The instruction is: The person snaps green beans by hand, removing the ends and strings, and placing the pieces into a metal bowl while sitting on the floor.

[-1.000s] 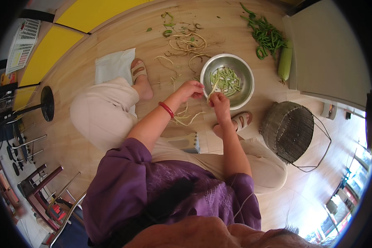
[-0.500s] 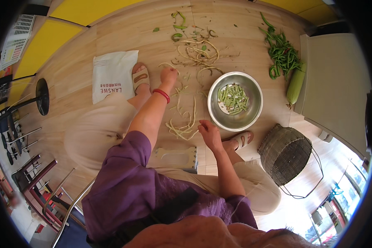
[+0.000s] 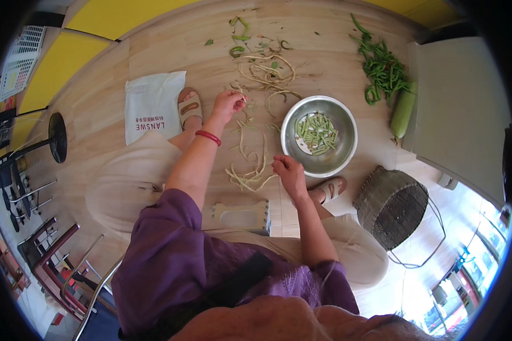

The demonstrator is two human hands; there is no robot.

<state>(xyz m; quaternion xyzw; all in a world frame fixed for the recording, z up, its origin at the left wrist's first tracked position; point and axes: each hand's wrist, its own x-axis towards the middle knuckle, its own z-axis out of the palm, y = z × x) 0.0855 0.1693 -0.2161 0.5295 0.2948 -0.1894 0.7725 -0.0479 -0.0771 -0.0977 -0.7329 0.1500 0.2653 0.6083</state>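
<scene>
My left hand [image 3: 229,105] is closed in a pinch on a pale long bean [image 3: 240,91], left of the metal bowl. Just below the bowl's left side, my right hand [image 3: 289,171] has its fingertips pressed together. The end of a pale bean from the near heap [image 3: 248,181] reaches its fingers, but whether they grip it is unclear. Short green bean pieces [image 3: 317,134] lie inside the steel bowl [image 3: 351,145]. Tangled long beans [image 3: 267,74] are on the floor beyond my hands.
Green peppers [image 3: 383,71] and a pale green gourd [image 3: 404,111] lie by a light cabinet [image 3: 458,108]. A woven basket [image 3: 375,210] stands right of my foot. A white bag [image 3: 148,102] lies at left; a small stool [image 3: 242,216] is between my legs.
My left hand has turned, showing more of its fingers, and the bean in it now points more upward. My right hand stays near the bowl. The whole view has shifted slightly.
</scene>
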